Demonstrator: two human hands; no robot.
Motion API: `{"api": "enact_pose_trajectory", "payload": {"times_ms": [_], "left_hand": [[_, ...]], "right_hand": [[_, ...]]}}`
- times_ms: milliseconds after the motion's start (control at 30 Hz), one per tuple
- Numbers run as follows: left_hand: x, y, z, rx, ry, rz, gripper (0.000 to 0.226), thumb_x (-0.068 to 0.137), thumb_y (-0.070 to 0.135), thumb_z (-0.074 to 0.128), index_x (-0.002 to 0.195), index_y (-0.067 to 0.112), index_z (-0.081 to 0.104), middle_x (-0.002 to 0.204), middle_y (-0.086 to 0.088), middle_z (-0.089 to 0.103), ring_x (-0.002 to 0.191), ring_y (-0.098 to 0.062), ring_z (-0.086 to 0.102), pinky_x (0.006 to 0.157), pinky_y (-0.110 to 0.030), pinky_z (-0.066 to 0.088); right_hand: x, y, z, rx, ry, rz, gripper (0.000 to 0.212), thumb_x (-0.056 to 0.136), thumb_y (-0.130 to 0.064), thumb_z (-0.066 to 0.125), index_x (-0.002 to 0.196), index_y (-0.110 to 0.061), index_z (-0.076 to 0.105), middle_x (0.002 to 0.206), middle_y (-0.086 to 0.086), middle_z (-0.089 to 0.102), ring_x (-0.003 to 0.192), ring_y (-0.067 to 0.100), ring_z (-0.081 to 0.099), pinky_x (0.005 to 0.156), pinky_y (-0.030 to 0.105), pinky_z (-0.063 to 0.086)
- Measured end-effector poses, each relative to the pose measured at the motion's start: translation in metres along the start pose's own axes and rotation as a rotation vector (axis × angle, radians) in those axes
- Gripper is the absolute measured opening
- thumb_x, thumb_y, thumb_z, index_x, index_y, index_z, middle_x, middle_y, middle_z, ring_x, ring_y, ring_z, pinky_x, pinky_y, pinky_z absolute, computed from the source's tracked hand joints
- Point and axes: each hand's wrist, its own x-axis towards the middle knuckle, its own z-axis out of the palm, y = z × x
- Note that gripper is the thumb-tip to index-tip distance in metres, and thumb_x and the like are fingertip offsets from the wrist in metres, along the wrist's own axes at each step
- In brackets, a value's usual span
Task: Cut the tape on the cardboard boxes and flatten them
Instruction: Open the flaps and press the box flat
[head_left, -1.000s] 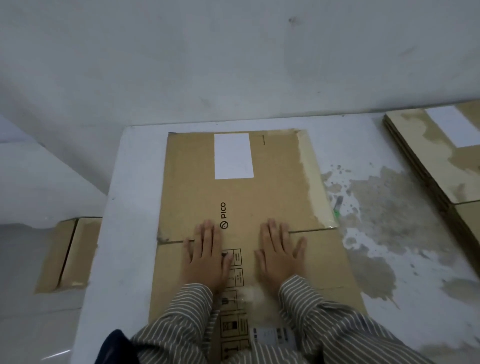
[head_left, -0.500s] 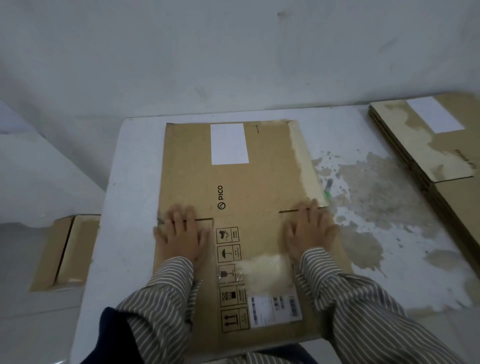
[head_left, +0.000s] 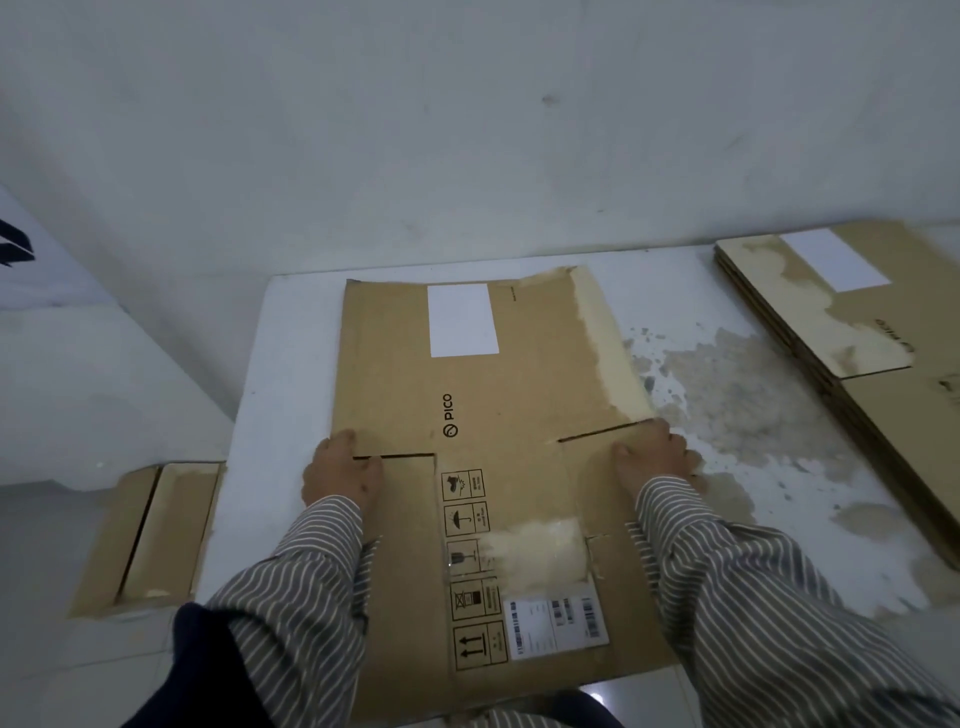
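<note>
Both hands' (head_left: 343, 470) (head_left: 655, 457) fingertips hidden over the flattened box's (head_left: 483, 395) side edges.

white table (head_left: 291, 364), stained and peeling on right | grey wall (head_left: 467, 130) behind | pale floor (head_left: 52, 545) at left

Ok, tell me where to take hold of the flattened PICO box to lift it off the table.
Grip the flattened box by its two long side edges at the flap slits, where the left hand and right hand already sit. It lies flat on the table, so only overhanging edges likely offer purchase.
</note>
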Motion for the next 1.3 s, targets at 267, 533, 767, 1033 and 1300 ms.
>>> {"api": "enact_pose_trajectory", "payload": {"times_ms": [267,533,767,1033,1300], "left_hand": [[-0.012,0.042,-0.034,-0.191,0.116,0.067,0.035,0.092,0.001,0.047,0.125,0.007,0.060,0.130,-0.017,0.053,0.114,-0.032,0.053,0.095,-0.033,0.041],[-0.042,0.102,-0.044,-0.301,0.196,0.151,0.039,0.092,-0.001,0.045,0.128,0.007,0.057,0.131,-0.016,0.054,0.115,-0.030,0.052,0.087,-0.024,0.036],[-0.082,0.185,-0.007,-0.384,0.250,0.224,0.039,0.093,-0.002,0.044,0.128,0.008,0.058,0.130,-0.017,0.052,0.111,-0.030,0.053,0.089,-0.024,0.037],[-0.152,0.309,0.093,-0.481,0.236,0.276,0.039,0.093,-0.004,0.043,0.128,0.005,0.058,0.131,-0.016,0.054,0.108,-0.026,0.054,0.090,-0.022,0.037],[-0.185,0.418,0.190,-0.473,0.127,0.364,0.038,0.093,-0.002,0.043,0.128,0.004,0.057,0.130,-0.020,0.052,0.115,-0.031,0.054,0.098,-0.026,0.039]], "right_hand": [[-0.009,-0.011,-0.029,0.053,0.166,-0.083,0.047,0.094,-0.003,0.034,0.138,-0.019,0.037,0.140,0.011,0.042,0.126,0.031,0.041,0.104,0.044,0.030],[0.007,-0.010,-0.087,0.072,0.248,-0.163,0.050,0.092,-0.006,0.039,0.140,-0.020,0.036,0.138,0.009,0.046,0.127,0.029,0.041,0.104,0.041,0.029],[0.048,0.045,-0.155,0.135,0.298,-0.239,0.048,0.094,-0.020,0.042,0.141,-0.018,0.034,0.141,0.009,0.042,0.131,0.028,0.036,0.105,0.043,0.027],[0.135,0.160,-0.259,0.099,0.390,-0.226,0.040,0.092,-0.023,0.043,0.131,-0.015,0.043,0.131,0.011,0.050,0.124,0.031,0.043,0.102,0.044,0.030],[0.226,0.255,-0.332,0.030,0.445,-0.155,0.041,0.089,-0.025,0.045,0.128,-0.013,0.045,0.127,0.013,0.053,0.120,0.032,0.046,0.100,0.044,0.031]]}}
